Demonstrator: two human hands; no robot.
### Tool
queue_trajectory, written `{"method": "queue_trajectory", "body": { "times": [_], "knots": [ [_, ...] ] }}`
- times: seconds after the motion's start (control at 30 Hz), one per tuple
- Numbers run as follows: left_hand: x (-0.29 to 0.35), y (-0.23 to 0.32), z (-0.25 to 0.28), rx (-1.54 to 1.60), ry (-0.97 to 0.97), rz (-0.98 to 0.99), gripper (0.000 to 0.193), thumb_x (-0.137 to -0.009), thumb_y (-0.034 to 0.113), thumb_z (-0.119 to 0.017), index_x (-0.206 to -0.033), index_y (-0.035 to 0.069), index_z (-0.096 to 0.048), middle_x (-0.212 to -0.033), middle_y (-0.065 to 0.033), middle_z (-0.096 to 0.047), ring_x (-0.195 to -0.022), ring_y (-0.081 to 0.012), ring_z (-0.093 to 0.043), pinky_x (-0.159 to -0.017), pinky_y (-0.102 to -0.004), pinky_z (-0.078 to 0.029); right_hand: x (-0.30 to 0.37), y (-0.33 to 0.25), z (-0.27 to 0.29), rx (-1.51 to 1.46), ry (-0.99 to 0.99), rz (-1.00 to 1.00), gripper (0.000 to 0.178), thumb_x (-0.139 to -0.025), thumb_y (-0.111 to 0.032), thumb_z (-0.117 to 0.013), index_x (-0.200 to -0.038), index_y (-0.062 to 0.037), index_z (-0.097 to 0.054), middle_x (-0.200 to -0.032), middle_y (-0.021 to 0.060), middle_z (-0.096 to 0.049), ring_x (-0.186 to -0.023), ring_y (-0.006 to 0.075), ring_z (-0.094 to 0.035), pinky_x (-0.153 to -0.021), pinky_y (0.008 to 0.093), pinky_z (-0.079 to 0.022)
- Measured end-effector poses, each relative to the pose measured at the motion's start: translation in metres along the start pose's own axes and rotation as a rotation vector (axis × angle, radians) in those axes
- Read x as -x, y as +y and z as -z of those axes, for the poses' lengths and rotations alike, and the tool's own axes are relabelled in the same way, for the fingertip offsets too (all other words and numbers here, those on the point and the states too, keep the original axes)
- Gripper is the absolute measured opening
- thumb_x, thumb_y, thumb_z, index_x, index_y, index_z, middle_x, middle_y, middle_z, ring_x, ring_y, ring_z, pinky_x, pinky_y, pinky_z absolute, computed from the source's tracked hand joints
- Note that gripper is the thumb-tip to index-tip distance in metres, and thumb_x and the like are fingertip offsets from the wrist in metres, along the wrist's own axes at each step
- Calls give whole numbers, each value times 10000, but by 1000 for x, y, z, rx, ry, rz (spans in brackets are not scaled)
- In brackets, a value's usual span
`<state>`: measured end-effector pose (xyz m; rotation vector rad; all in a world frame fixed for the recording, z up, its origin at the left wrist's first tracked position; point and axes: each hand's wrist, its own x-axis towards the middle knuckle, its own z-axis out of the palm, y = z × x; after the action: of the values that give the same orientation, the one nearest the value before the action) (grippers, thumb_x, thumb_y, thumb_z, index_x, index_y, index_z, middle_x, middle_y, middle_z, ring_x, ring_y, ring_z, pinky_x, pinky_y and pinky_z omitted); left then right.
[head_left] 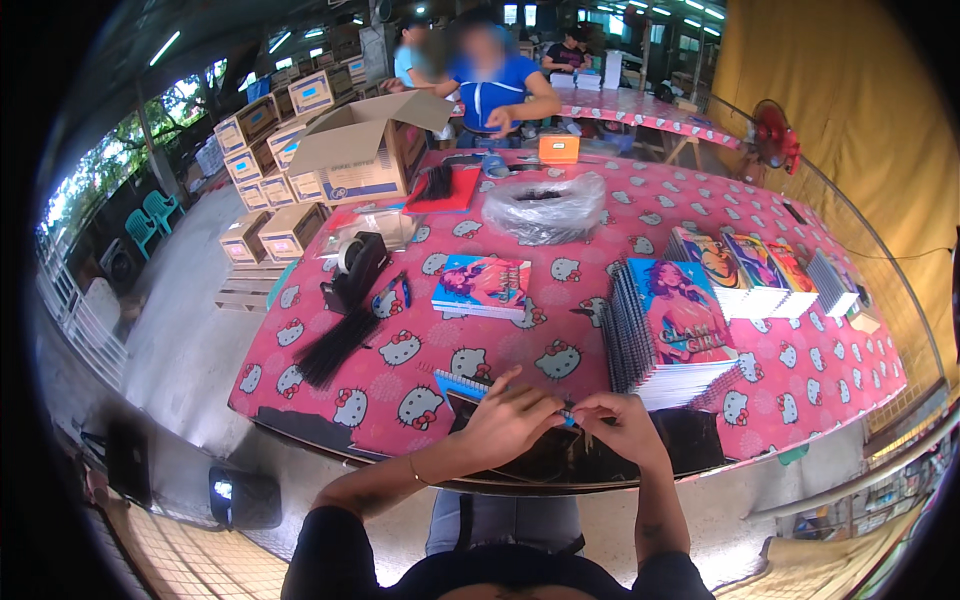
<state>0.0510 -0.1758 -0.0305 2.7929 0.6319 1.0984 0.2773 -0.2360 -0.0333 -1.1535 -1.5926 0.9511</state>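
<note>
Near the front edge of the table, a blue spiral-bound notebook [460, 383] lies mostly covered by my left hand [513, 420]. The left fingers are closed at its right end, where a bit of blue shows between the hands. My right hand [622, 428] meets them there in a pinch; the fingertips hide exactly what they grip, though it appears to be the notebook's end. Right of my hands stands a tall stack of spiral notebooks [685, 315] with illustrated covers. Farther off lies a short pile of similar notebooks [482, 285] without visible coils.
Black wire strands [338, 348], a blue-handled tool [393, 295] and a tape dispenser [355, 268] lie left. A plastic bag [545, 208] and an open carton [365, 155] stand farther back. More notebooks [745, 270] line the right. Across the table is a person in blue [490, 92].
</note>
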Motion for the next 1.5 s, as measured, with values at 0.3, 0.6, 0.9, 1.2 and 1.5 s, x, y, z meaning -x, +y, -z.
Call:
{"method": "queue_trajectory", "body": {
  "times": [0.3,0.6,0.9,1.2,1.5],
  "knots": [
    [2,9,4,-86,-8,-56,306,-829,101,-713,-1126,53,-653,-986,-75,-669,-898,-256,-651,-804,-371,-468,-4,-3,-35,432,335,92,78,-864,-32,-731,-913,12,-689,-846,131,-711,-759,210,-712,-695,304,-549],
    [1,4,5,-13,-28,-7,346,-817,55,-733,-1155,52,-661,-1047,-76,-699,-925,-249,-673,-810,-377,-494,15,1,-42,489,399,339,285,-827,-174,-828,-1055,-32,-732,-908,143,-729,-786,294,-719,-688,358,-559],
    [-1,3,7,9,-37,-18,322,-828,54,-727,-1145,50,-670,-1022,-90,-700,-927,-279,-673,-831,-405,-497,12,9,-49,659,468,454,214,-852,-118,-777,-1039,-30,-721,-954,116,-737,-814,294,-707,-732,375,-553],
    [-63,-19,89,199,64,142,183,-865,67,-727,-1035,5,-699,-818,-139,-702,-743,-278,-708,-626,-399,-549,41,-32,45,853,936,325,435,-796,-26,-754,-1222,-46,-669,-1287,165,-601,-1158,344,-568,-943,464,-461],
    [-235,8,18,347,252,-163,550,-956,291,-705,-1458,157,-526,-1217,-115,-550,-1161,-225,-548,-952,-382,-482,-5,-59,41,82,811,455,444,-1029,-87,-556,-1442,44,-457,-1277,143,-637,-1147,232,-628,-1010,327,-466]
  ]
}}
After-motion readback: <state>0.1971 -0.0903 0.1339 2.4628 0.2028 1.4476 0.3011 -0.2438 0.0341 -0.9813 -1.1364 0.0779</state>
